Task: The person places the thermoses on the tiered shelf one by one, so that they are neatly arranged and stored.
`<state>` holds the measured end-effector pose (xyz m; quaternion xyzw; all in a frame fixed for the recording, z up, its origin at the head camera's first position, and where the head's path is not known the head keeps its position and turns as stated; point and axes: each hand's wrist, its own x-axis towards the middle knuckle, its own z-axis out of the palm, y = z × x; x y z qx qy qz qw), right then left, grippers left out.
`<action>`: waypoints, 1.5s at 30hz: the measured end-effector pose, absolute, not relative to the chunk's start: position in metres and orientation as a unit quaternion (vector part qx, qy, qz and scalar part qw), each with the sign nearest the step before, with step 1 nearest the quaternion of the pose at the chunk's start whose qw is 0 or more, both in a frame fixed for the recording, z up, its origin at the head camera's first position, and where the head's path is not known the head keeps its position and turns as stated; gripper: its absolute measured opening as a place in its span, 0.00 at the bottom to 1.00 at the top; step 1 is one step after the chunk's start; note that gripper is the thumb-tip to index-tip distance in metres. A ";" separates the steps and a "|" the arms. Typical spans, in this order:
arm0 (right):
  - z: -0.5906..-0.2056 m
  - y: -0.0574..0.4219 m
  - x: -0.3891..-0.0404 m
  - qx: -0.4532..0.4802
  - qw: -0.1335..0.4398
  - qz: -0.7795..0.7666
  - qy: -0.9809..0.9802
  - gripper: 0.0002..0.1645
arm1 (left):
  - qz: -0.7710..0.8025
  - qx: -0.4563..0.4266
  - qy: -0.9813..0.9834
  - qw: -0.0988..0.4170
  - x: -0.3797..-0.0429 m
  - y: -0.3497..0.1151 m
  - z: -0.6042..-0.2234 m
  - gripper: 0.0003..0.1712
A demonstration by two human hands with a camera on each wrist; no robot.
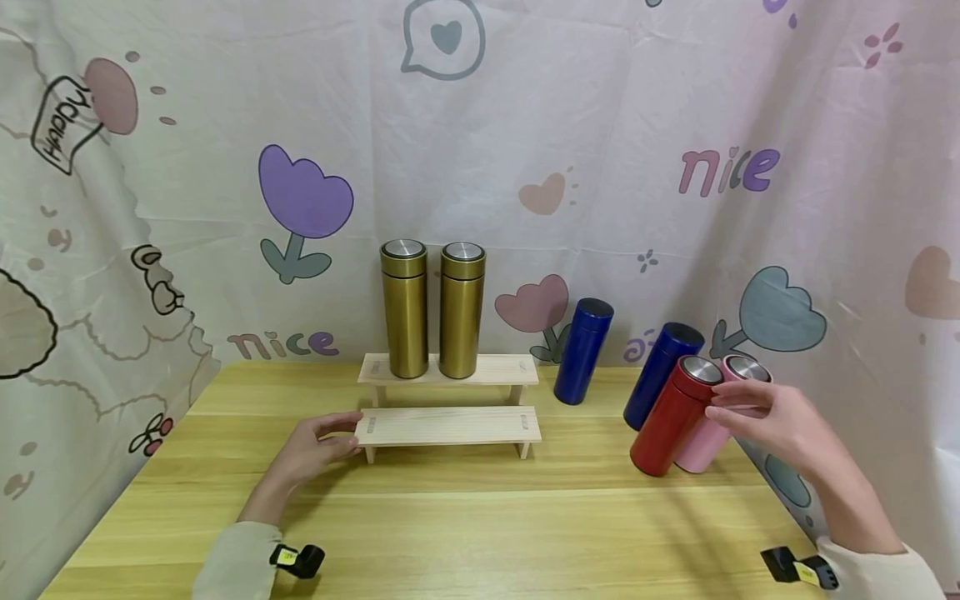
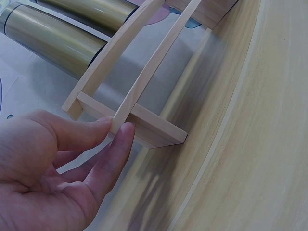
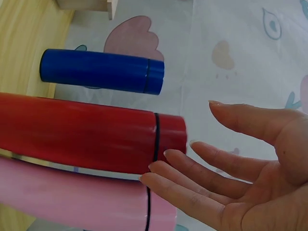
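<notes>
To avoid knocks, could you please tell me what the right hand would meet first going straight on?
Probably the red bottle, near its lid, though depth is unclear and the pink bottle is close.

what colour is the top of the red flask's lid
Silver; the lid top shows best in the head view.

Two bottles [image 1: 406, 321] are parked side by side on the rear shelf [image 1: 510, 368], lower shelf [image 1: 448, 427] set in front, left hand [image 1: 317, 448] at its left end. Four more bottles [image 1: 667, 425] are kinda strung out rightward on the table [image 1: 450, 533], right hand [image 1: 783, 421] by the last two.
</notes>
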<state>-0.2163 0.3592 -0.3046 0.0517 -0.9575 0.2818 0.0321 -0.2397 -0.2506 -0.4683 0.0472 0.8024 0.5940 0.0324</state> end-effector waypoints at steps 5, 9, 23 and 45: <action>-0.313 0.364 -0.221 0.042 0.028 0.265 -0.963 0.33 | 0.599 0.040 0.799 0.037 -0.241 -0.250 -0.468 0.30; -0.322 0.366 -0.226 0.038 0.018 0.254 -0.966 0.31 | 0.601 0.041 0.797 0.038 -0.241 -0.250 -0.468 0.30; -0.356 0.370 -0.238 0.012 -0.023 0.322 -0.946 0.28 | 0.603 0.061 0.795 0.032 -0.244 -0.251 -0.468 0.30; -0.406 0.355 -0.244 -0.052 0.011 0.348 -0.936 0.35 | 0.603 0.055 0.795 0.032 -0.240 -0.251 -0.468 0.29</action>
